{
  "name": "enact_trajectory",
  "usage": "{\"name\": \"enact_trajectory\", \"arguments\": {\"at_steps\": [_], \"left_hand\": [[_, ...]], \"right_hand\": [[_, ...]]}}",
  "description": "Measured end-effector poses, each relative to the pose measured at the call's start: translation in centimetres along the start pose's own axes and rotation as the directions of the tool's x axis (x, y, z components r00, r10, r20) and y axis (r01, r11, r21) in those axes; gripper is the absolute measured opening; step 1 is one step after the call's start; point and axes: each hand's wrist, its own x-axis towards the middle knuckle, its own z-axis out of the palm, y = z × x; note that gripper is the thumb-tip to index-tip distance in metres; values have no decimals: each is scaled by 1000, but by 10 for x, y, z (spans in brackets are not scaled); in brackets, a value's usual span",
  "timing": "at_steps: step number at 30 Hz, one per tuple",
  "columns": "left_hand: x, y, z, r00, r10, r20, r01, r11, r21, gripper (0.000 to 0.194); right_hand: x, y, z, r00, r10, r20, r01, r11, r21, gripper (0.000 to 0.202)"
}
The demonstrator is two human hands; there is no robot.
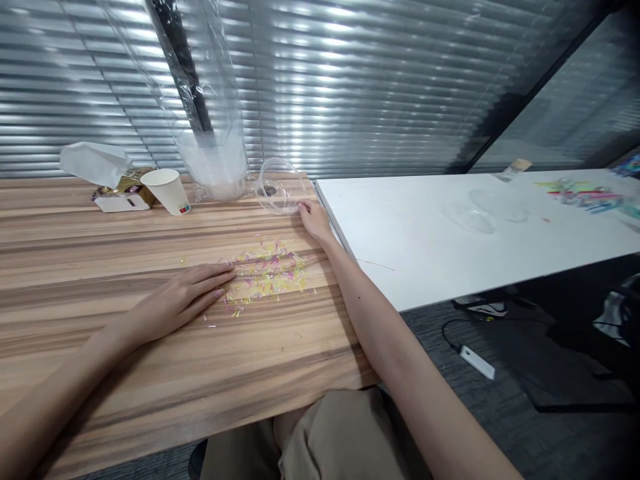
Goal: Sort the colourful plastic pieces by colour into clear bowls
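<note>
Small yellow and pink plastic bits (pixel 273 270) lie scattered over the wood-grain table (pixel 240 380). My left hand (pixel 183 299) rests flat at the left edge of the bits, fingers stretched out and holding nothing. Toward the back of the table, my right hand (pixel 316 221) pinches the rim of a clear round plastic container (pixel 280 189), which is tilted. The thumb of my right hand is partly hidden.
At the back stand a tissue box (pixel 125 200), a white paper cup (pixel 167 192) and a clear bag of plastic cups (pixel 217 163). Clear lids (pixel 500 203) and colourful strips (pixel 583 195) lie on the adjoining white table (pixel 410 267). A power strip (pixel 477 362) is on the floor.
</note>
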Motion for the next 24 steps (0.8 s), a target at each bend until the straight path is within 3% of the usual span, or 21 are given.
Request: {"name": "enact_trajectory", "arguments": {"at_steps": [24], "left_hand": [[0,-1,-1,1000,14,-3,-14,1000,2,46]], "right_hand": [[1,2,0,1000,-13,-18,12,1000,-21,31]]}}
